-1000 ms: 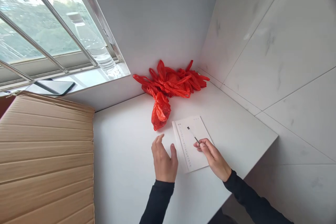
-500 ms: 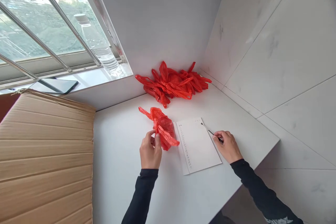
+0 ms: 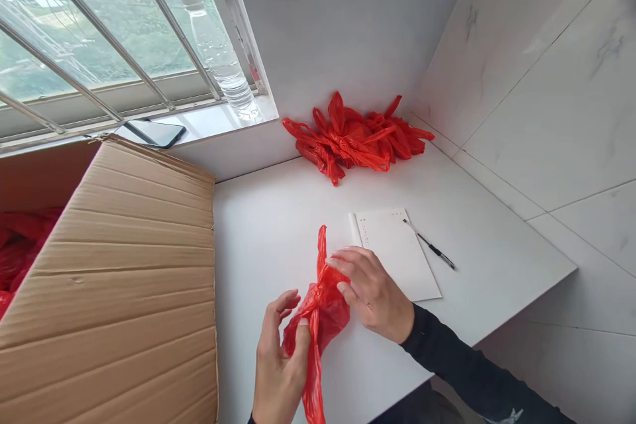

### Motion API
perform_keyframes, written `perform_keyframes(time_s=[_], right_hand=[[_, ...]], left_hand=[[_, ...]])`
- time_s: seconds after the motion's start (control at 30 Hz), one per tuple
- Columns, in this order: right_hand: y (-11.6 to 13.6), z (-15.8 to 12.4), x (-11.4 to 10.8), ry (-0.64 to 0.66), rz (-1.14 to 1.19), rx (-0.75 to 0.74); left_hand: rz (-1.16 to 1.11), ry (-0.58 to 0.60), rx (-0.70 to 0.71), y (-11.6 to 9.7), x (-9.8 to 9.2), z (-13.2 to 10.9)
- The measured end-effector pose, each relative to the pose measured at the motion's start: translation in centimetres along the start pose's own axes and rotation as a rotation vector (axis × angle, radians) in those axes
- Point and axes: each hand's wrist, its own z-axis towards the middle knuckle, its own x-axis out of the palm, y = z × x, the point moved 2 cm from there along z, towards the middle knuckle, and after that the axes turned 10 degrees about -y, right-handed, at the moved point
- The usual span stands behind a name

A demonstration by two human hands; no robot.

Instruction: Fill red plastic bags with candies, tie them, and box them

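Note:
A knotted red plastic bag is between my two hands, above the near part of the white table. My left hand holds its left side, the thumb lying on it near the knot and the fingers curled around the edge. At the bag's upper right, my right hand reaches over with fingers apart, their tips touching or very close to the plastic. Behind my right hand lies an open notebook with small written marks down its left margin. A black pen rests across the notebook's right edge, partly on the table.
A heap of red plastic bags lies against the back wall. On the left stands a cardboard box with more red bags inside. A water bottle and a phone are on the windowsill.
My right hand has let go of the pen, leaving it on the notebook, and moved left to the bag. My left hand has brought the bag nearer. The view has shifted left.

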Motion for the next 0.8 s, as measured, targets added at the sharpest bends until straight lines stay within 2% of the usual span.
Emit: perform_keyframes(time_s=[0.07, 0.13, 0.3, 0.5, 0.67, 0.8], right_hand=[[0.6, 0.3, 1.0, 0.05, -0.04, -0.043], [0.7, 0.5, 1.4, 0.087, -0.083, -0.02], [0.8, 0.2, 0.8, 0.091, -0.105, -0.01], [1.6, -0.6, 0.3, 0.066, -0.106, -0.006], [1.1, -0.9, -1.0, 0.028, -0.138, -0.021], [0.2, -1.5, -3.1, 0.01, -0.114, 0.124]], left_hand=[[-0.015, 0.029, 0.015, -0.1, 0.3, -0.2], [-0.035, 0.061, 0.019, -0.2, 0.6, -0.4], [-0.07, 0.063, 0.01, 0.0, 0.5, -1.1], [-0.091, 0.103, 0.035, -0.7, 0.0, -1.8], [-0.065, 0.015, 0.014, -0.3, -0.9, -2.2], [-0.047, -0.066, -0.021, 0.5, -2.0, -2.4]])
